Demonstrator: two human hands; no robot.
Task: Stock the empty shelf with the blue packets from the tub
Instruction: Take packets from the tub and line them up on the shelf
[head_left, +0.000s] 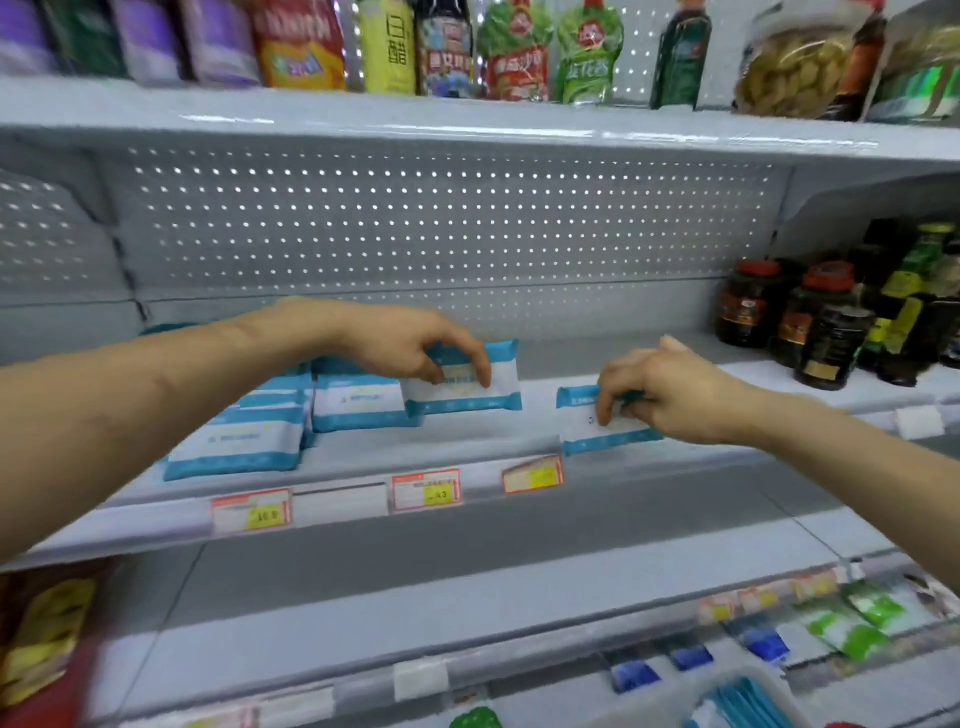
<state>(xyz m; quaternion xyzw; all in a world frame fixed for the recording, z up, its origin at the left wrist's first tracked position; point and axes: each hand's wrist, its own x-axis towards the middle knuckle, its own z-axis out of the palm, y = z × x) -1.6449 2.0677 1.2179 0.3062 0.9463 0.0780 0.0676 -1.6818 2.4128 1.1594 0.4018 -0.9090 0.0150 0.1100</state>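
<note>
The left hand (410, 347) reaches in from the left and pinches a blue-and-white packet (470, 387) by its top edge, thumb in front and fingers curled over the back. The packet is a soft, pillow-shaped rectangle: white across the middle with blue bands at top and bottom, held nearly upright over the middle of the shelf (467, 441). The right hand (662, 389) grips a second packet (592, 423) of the same kind, its fingers bent over the upper blue band. This one leans back, low and close to the shelf's front lip. I cannot tell whether either packet's bottom edge touches the shelf.

To the left lie the stacked packets (244, 441) — flat, puffy, in rows running back toward the rear panel (415, 234), a grey metal sheet punched with small round holes. The shelf itself is smooth grey metal, and paper price tags (426, 491) in red and yellow sit in its clear front strip. At its right end stand dark glass jars (748, 306) with red lids.

At the bottom right corner is the pale plastic tub (691, 696) — blue packet edges show inside it.
</note>
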